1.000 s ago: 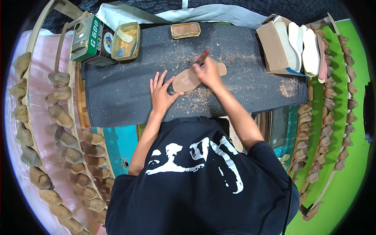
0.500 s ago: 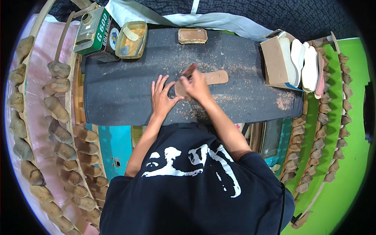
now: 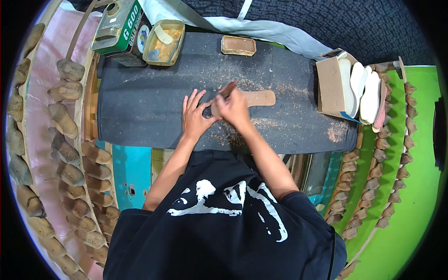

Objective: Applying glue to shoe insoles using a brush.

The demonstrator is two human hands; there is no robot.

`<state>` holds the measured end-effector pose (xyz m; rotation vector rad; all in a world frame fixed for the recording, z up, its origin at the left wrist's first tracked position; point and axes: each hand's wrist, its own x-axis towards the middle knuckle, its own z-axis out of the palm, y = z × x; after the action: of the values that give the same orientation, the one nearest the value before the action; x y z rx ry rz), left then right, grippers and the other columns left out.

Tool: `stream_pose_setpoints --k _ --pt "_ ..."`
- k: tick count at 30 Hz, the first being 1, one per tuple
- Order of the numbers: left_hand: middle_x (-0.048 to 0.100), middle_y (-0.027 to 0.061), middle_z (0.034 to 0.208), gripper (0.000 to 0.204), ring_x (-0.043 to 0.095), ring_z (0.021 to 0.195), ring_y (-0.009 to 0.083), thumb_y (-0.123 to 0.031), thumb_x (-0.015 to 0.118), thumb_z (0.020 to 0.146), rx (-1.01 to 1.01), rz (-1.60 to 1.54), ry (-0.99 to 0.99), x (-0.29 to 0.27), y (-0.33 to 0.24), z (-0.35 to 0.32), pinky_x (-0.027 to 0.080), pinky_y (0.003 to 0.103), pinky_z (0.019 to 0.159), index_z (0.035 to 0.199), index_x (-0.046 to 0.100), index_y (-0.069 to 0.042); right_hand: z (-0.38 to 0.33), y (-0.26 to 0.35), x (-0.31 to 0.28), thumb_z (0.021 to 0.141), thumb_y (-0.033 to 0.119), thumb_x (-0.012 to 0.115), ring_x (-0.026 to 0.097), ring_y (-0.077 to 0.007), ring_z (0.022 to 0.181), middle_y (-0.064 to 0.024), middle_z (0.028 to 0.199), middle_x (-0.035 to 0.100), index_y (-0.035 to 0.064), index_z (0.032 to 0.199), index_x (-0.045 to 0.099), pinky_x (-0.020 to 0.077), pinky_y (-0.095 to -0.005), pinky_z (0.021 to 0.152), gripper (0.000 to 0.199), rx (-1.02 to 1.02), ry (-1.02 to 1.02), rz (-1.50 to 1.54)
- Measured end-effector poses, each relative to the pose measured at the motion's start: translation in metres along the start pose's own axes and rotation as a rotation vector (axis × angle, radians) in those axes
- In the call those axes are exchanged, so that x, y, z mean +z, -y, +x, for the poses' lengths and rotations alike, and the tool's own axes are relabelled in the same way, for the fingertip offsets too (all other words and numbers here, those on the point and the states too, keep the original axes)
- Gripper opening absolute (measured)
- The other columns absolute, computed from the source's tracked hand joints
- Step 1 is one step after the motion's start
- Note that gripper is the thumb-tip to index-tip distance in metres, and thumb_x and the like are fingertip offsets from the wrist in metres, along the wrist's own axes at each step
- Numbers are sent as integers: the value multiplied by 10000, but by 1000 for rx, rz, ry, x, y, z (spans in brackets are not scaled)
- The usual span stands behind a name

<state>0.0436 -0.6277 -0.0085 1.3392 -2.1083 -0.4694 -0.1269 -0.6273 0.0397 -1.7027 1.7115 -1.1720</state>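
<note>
While shavings already litter the dark bench [image 3: 140, 107], trimming of the flat tan sole-shaped leather piece [image 3: 259, 98] looks partway done.
Left hand [image 3: 195, 119] spread flat pinning it mid-bench; right hand [image 3: 232, 107] gripping what's probably a small brown-handled knife [image 3: 228, 90].

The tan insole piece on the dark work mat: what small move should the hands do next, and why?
Probably another short stroke of the tool along the near end of the tan insole piece. The right hand grips the tool there, the left hand lies flat beside it on the dark mat, and fine shavings are scattered about, which suggests trimming in progress.
</note>
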Motion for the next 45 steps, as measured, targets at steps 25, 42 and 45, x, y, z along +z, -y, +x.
stream_pose_setpoints --k 25,42,45 --pt "543 71 1530 742 383 1528 322 -491 932 661 -4 -27 52 -6 -7 1 235 571 1274 1287 716 -156 -13 2 -26 854 -11 695 668 -401 830 -168 875 622 31 987 599 536 -495 733 170 -76 -62 -188" --pt "498 87 1580 615 347 1552 340 -413 885 773 34 18 107 -5 -4 0 188 577 1282 1325 717 -199 -32 20 -8 884 62 714 710 -381 871 -178 935 683 20 1031 650 577 -445 776 166 -62 -29 -123" --pt "483 82 1593 631 328 1563 340 -409 900 753 87 90 77 1 7 -7 176 574 1289 1317 717 -194 -48 25 -2 872 34 721 717 -368 863 -165 931 682 34 1027 654 581 -442 773 168 -113 59 -6"
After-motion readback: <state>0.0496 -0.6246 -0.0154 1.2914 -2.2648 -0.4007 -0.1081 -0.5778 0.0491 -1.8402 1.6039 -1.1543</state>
